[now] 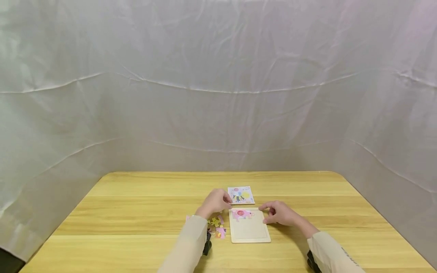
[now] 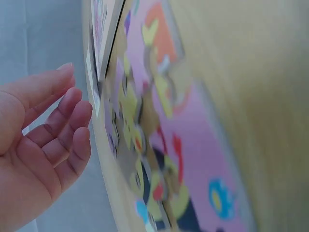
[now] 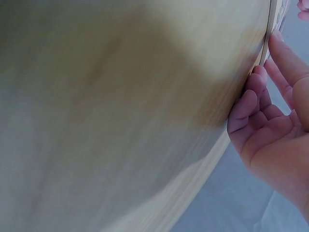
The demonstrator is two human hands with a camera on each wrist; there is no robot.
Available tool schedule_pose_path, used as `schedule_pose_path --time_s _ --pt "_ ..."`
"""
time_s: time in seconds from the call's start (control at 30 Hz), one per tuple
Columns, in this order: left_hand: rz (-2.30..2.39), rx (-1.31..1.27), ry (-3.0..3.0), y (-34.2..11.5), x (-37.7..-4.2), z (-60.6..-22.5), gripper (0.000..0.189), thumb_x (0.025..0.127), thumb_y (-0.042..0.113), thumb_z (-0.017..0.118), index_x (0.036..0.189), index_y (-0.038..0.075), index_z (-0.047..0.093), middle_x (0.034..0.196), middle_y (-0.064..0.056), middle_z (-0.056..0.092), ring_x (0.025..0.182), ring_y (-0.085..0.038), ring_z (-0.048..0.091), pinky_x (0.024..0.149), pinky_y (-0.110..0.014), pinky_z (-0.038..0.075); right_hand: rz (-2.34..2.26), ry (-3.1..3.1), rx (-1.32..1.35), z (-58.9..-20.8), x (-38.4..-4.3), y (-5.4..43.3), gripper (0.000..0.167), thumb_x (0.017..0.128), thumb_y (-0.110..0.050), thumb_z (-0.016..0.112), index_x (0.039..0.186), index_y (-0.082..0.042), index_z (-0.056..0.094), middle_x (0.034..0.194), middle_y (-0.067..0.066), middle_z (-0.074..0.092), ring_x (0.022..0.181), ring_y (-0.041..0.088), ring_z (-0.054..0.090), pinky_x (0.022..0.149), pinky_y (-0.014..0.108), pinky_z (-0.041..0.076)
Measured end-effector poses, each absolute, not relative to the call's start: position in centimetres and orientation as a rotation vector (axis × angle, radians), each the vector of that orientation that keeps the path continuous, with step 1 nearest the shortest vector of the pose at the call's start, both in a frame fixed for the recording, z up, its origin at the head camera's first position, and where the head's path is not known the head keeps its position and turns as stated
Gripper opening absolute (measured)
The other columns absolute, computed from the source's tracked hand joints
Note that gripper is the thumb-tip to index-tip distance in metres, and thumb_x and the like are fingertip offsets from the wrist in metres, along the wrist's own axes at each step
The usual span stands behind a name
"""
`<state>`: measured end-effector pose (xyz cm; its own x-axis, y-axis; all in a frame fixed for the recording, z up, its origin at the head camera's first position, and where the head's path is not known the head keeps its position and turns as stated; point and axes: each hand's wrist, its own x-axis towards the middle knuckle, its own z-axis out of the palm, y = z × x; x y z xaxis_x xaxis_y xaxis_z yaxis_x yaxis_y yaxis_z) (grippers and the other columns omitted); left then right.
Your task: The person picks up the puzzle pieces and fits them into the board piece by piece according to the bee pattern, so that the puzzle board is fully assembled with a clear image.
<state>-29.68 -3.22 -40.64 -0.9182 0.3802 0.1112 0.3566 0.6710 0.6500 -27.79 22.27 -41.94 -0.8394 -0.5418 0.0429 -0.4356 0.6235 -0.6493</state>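
Observation:
A pale wooden puzzle tray point(image 1: 250, 232) lies on the table, with joined pink pieces point(image 1: 244, 215) bearing a red round mark along its far edge. My left hand point(image 1: 216, 201) is at the tray's far left corner; in the left wrist view its fingers are loosely bent, with nothing visible between them. On the other side, my right hand point(image 1: 280, 213) grips the tray's far right corner, thumb on the right border. Loose puzzle pieces point(image 1: 221, 232), pink and yellow, lie left of the tray, partly hidden by my left forearm.
Just beyond the tray lies a square picture card point(image 1: 241, 195) with a bee on it. All this stands on a wood-grain table point(image 1: 136, 197), with a grey cloth curtain point(image 1: 218, 113) hanging behind and at both sides.

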Motion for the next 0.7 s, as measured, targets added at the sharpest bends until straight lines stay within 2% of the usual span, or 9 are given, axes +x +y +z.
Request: schedule_pose_path --time_s 0.17,0.27,0.37,0.7 --pt "1.2 0.618 2.817 -4.4 -29.8 -40.7 0.006 0.072 0.001 0.068 0.078 0.0 0.067 0.07 0.0 0.059 0.058 -0.01 0.051 0.053 -0.023 0.044 -1.015 2.684 -0.819 -41.9 -27.8 22.4 0.038 0.076 -0.01 0.07 0.109 0.005 0.059 0.062 -0.003 0.045 0.053 0.006 0.037 0.048 0.018 0.031" --pt "1.254 0.636 2.806 -5.2 -29.9 -40.8 0.008 0.072 -0.001 0.068 0.079 -0.003 0.068 0.068 -0.001 0.06 0.058 -0.01 0.051 0.054 -0.022 0.044 -1.014 2.683 -0.814 -42.0 -27.8 22.4 0.039 0.076 -0.01 0.07 0.11 0.005 0.059 0.061 -0.003 0.045 0.053 0.006 0.036 0.048 0.018 0.03" --pt "1.279 0.614 2.794 -5.7 -30.0 -41.0 0.013 0.071 0.0 0.071 0.084 -0.003 0.068 0.072 -0.004 0.062 0.061 -0.01 0.05 0.057 -0.024 0.044 -1.021 2.68 -0.81 -42.0 -27.8 22.4 0.039 0.075 -0.011 0.071 0.109 0.005 0.059 0.062 -0.003 0.045 0.053 0.006 0.036 0.048 0.018 0.03" --pt "1.264 0.414 2.732 -6.4 -30.0 -41.2 0.033 0.069 0.003 0.075 0.1 -0.003 0.065 0.09 -0.012 0.061 0.079 -0.023 0.056 0.067 -0.035 0.047 -1.027 2.674 -0.805 -42.0 -27.8 22.4 0.04 0.075 -0.011 0.071 0.11 0.005 0.059 0.062 -0.003 0.046 0.053 0.006 0.036 0.047 0.019 0.03"
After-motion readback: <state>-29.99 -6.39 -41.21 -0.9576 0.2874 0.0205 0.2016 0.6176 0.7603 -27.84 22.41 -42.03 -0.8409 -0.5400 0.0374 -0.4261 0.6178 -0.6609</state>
